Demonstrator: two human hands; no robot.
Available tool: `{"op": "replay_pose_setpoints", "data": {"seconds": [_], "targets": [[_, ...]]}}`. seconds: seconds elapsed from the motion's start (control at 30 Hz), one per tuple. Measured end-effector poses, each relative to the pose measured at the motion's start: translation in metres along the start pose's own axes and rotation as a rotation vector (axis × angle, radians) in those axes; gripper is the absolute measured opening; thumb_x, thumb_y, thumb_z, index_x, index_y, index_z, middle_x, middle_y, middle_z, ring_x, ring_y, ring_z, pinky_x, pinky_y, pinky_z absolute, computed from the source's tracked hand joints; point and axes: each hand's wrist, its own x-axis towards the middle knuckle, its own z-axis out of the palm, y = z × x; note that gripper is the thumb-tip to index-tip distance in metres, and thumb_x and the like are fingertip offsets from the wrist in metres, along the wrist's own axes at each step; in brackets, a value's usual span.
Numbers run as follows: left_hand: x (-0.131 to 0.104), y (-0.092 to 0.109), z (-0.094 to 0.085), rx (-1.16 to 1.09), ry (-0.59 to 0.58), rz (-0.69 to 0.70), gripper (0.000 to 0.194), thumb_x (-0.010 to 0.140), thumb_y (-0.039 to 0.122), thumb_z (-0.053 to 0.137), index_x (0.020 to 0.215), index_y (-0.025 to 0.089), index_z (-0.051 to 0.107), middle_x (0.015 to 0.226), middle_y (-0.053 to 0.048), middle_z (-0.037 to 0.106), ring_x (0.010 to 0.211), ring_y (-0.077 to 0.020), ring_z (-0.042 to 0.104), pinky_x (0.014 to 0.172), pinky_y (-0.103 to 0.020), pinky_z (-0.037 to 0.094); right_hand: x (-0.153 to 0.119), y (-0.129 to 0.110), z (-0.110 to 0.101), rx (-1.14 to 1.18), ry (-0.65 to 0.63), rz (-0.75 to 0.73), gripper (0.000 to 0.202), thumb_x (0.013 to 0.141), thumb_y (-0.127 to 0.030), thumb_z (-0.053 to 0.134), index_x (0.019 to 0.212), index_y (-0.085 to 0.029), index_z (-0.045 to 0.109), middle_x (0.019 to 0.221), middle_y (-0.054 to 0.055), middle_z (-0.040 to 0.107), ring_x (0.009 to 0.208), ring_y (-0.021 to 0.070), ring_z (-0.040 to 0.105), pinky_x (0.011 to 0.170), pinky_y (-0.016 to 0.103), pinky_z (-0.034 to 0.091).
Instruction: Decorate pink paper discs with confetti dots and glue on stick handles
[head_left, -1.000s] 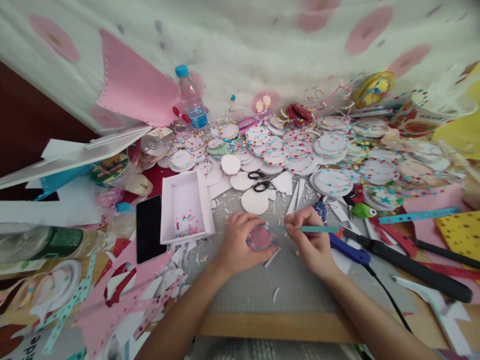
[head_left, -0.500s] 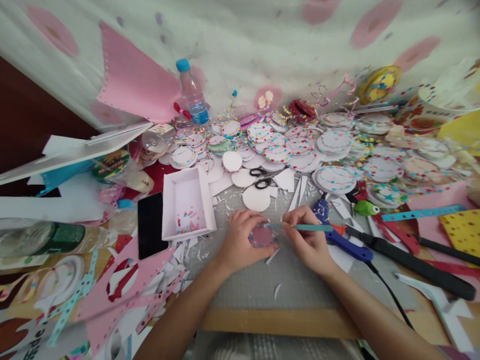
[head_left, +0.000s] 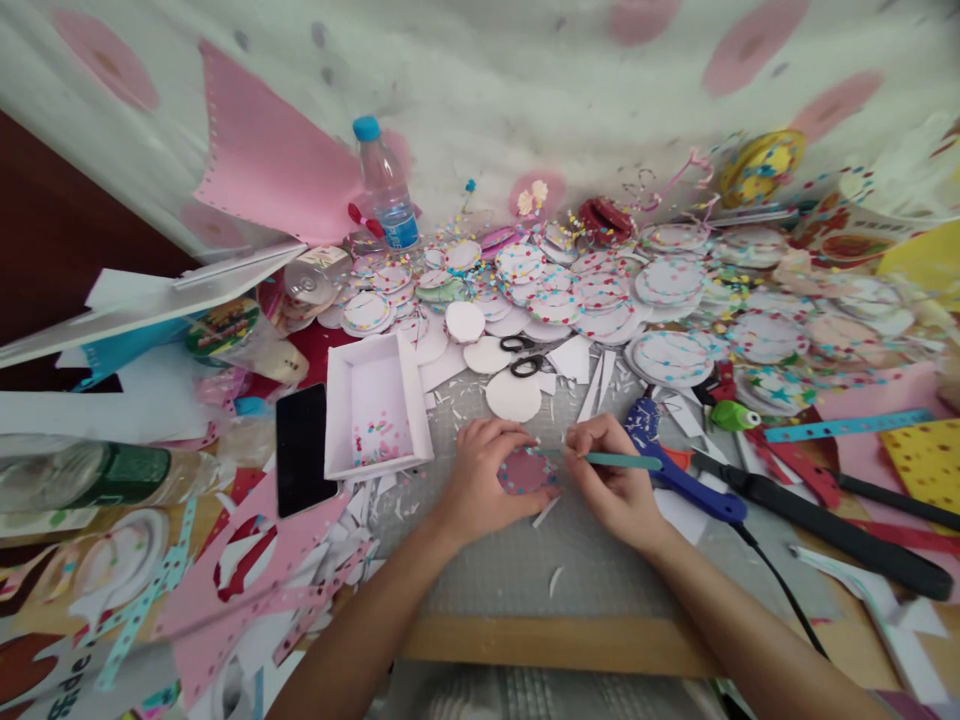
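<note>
My left hand [head_left: 487, 475] curls round a pink paper disc [head_left: 527, 470] with small blue dots along its rim, thumb at the near edge and fingers at the far edge. The disc is low over a grey cutting mat [head_left: 517, 580]. Just to its right, my right hand [head_left: 611, 480] pinches a slim teal stick-like tool [head_left: 619, 460]. Its thin end points left at the disc's upper right rim; whether it touches I cannot tell. A paper scrap [head_left: 546, 512] lies just below the disc.
A white box [head_left: 379, 405] with confetti dots and a black phone [head_left: 301, 450] are on the left. Scissors [head_left: 525, 357] and many decorated discs [head_left: 600, 295] fill the back. A blue glue gun [head_left: 694, 490] with a cord lies right, near a long black-handled tool [head_left: 832, 530].
The teal tool has shifted slightly left, and its tip is a little nearer the disc's rim. The disc looks slightly turned in my left hand; other things stay put.
</note>
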Motion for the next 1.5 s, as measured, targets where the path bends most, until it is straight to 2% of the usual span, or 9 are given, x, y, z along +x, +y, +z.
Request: {"op": "replay_pose_setpoints", "data": {"seconds": [0.17,0.37,0.5,0.67,0.83,0.97,1.13,1.5], "targets": [[0.0,0.0,-0.001,-0.011,0.002,-0.001,0.045,0.061,0.042,0.08,0.098,0.022,0.065,0.103,-0.006,0.065,0.101,-0.026,0.056,0.092,-0.042,0.038,0.002,-0.002,-0.001,-0.008,0.022,-0.016,0.011,0.087,-0.019,0.053,0.082,-0.024,0.044,0.07,-0.003,0.046,0.057,0.0122,0.042,0.052,0.025,0.035],[0.0,-0.001,0.0,-0.017,0.021,0.01,0.047,0.06,0.044,0.08,0.099,0.022,0.064,0.104,-0.006,0.065,0.1,-0.0256,0.056,0.091,-0.042,0.039,0.002,-0.004,-0.003,0.061,0.125,-0.05,0.011,0.087,-0.021,0.055,0.085,-0.024,0.045,0.072,-0.002,0.045,0.063,0.0136,0.045,0.056,0.027,0.039],[0.0,-0.001,-0.001,-0.012,0.021,0.009,0.047,0.06,0.045,0.08,0.099,0.022,0.065,0.103,-0.006,0.065,0.1,-0.0255,0.056,0.091,-0.042,0.039,0.004,-0.005,-0.003,0.058,0.093,-0.103,0.013,0.087,-0.019,0.055,0.092,-0.025,0.045,0.077,-0.001,0.047,0.067,0.0143,0.048,0.06,0.028,0.042],[0.0,-0.001,-0.001,-0.009,0.049,-0.009,0.046,0.06,0.042,0.08,0.099,0.022,0.065,0.104,-0.007,0.065,0.1,-0.0254,0.057,0.091,-0.042,0.039,0.01,-0.01,-0.008,-0.076,0.066,-0.201,0.011,0.087,-0.016,0.056,0.093,-0.024,0.05,0.087,0.004,0.053,0.082,0.0178,0.053,0.071,0.032,0.045],[-0.001,-0.003,-0.001,0.033,0.102,-0.039,0.044,0.062,0.043,0.079,0.097,0.023,0.063,0.102,-0.006,0.066,0.101,-0.0257,0.057,0.09,-0.041,0.038,0.012,-0.013,-0.014,-0.121,0.066,-0.144,0.019,0.085,-0.021,0.061,0.103,-0.024,0.055,0.086,0.005,0.06,0.074,0.0173,0.058,0.064,0.031,0.049],[-0.002,-0.003,-0.001,0.082,0.104,-0.06,0.045,0.061,0.045,0.079,0.096,0.023,0.061,0.101,-0.005,0.066,0.101,-0.0262,0.058,0.087,-0.04,0.038,0.012,-0.015,-0.015,-0.179,0.003,-0.203,0.009,0.086,-0.021,0.061,0.095,-0.023,0.061,0.08,0.005,0.065,0.074,0.019,0.062,0.064,0.033,0.05],[-0.001,0.0,-0.002,0.116,0.087,-0.042,0.045,0.061,0.044,0.079,0.095,0.021,0.061,0.1,-0.005,0.066,0.099,-0.0261,0.058,0.086,-0.04,0.037,0.012,-0.014,-0.014,-0.189,-0.062,-0.268,0.012,0.083,-0.016,0.064,0.092,-0.023,0.064,0.081,0.005,0.069,0.072,0.0189,0.064,0.067,0.034,0.051],[-0.001,-0.001,-0.002,0.127,0.091,-0.008,0.043,0.062,0.041,0.078,0.096,0.021,0.06,0.1,-0.005,0.065,0.099,-0.0248,0.057,0.087,-0.039,0.037,0.013,-0.015,-0.011,-0.186,-0.053,-0.213,0.008,0.081,-0.014,0.065,0.084,-0.021,0.065,0.074,0.003,0.069,0.066,0.0171,0.063,0.062,0.031,0.05]]}}
